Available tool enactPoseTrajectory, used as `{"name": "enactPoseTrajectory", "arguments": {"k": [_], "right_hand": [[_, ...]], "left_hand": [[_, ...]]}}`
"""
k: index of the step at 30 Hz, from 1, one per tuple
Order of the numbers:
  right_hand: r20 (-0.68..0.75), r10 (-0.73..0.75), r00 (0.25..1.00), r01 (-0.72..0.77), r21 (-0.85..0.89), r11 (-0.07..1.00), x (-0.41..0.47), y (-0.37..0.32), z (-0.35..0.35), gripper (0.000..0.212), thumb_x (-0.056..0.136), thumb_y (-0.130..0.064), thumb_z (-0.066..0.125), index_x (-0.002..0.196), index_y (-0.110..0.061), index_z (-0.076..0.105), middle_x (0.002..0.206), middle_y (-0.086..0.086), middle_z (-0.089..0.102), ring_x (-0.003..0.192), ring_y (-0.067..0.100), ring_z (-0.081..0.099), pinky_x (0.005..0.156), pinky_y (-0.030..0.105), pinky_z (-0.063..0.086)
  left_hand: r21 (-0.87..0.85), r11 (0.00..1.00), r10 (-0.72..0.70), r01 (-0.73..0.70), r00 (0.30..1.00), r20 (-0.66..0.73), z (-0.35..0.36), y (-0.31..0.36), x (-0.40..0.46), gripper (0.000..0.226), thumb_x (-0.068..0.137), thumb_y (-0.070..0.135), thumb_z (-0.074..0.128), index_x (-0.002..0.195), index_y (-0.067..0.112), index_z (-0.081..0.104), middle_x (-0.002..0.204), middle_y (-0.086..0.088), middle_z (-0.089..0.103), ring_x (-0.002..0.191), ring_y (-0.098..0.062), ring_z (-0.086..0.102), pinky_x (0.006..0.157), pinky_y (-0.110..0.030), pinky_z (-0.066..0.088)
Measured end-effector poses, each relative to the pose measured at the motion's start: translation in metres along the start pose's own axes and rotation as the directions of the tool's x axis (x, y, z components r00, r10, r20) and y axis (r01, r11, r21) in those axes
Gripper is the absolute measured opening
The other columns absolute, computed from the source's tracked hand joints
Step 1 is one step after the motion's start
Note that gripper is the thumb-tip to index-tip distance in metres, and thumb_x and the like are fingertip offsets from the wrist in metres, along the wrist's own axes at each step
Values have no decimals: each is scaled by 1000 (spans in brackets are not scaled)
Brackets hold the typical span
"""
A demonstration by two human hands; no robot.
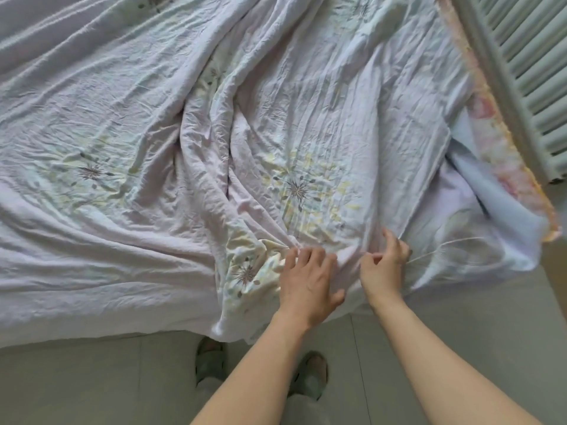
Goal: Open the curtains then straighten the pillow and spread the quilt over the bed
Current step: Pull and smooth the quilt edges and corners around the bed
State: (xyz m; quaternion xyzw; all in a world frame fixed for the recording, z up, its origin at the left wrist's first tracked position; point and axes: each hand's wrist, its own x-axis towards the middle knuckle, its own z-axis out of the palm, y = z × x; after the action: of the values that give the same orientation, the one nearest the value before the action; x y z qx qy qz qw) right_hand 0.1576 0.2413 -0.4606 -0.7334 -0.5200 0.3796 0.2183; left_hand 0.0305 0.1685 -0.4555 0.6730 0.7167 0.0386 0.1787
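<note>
Under the fingers (302, 256) of both hands we see the quilt (190, 124): a thin woven cloth, matt and very wrinkled, with a faded flower print. To the right of the fingers we see its underside, a smoother plain cloth, and past it the edge of another cloth (487, 124) with a pale flower pattern and a rougher look. Farther right stands a radiator (527, 65) of painted metal, smooth with a soft shine. Below the fingers, the floor (101, 388) has smooth tiles with a dull gloss, and the slippers (211, 360) look like soft matt plastic.

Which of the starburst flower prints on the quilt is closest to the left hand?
The flower print at the quilt's near edge, just left of the left hand; the other two lie farther up the bed.
</note>
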Motion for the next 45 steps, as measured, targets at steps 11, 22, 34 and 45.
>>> {"name": "enactPoseTrajectory", "arguments": {"k": [11,22,34,45], "right_hand": [[507,-138,851,190,-52,980,47,-11,-22,18,82,-15,50,65,-20,54,64,-5,60,63,8,55,62,32,46],[372,-167,913,267,-238,934,106,18,-89,41,88,-4,41,119,-18,65,120,7,55,116,23,52,103,39,41],[9,-63,998,63,-340,938,227,28,-176,50,86,-2,44,133,-15,51,135,11,50,124,33,44,99,47,40],[200,-129,971,168,-197,966,243,24,-179,38,86,-35,64,65,-15,40,59,-4,42,64,23,46,59,33,31]], "left_hand": [[-626,734,-332,265,943,10,-15,52,59,57,89,65,32,140,43,43,136,0,45,126,-19,43,108,-43,35],[-31,968,-242,249,960,140,-18,96,118,40,96,48,29,110,24,56,117,0,64,122,-25,38,92,-38,29],[-428,857,-196,287,950,244,0,175,209,45,89,27,55,134,19,54,120,-6,52,112,-25,50,98,-37,43],[-613,592,-444,523,846,294,-18,220,310,62,78,68,59,110,14,60,102,-6,64,99,-26,61,82,-37,46]]}}
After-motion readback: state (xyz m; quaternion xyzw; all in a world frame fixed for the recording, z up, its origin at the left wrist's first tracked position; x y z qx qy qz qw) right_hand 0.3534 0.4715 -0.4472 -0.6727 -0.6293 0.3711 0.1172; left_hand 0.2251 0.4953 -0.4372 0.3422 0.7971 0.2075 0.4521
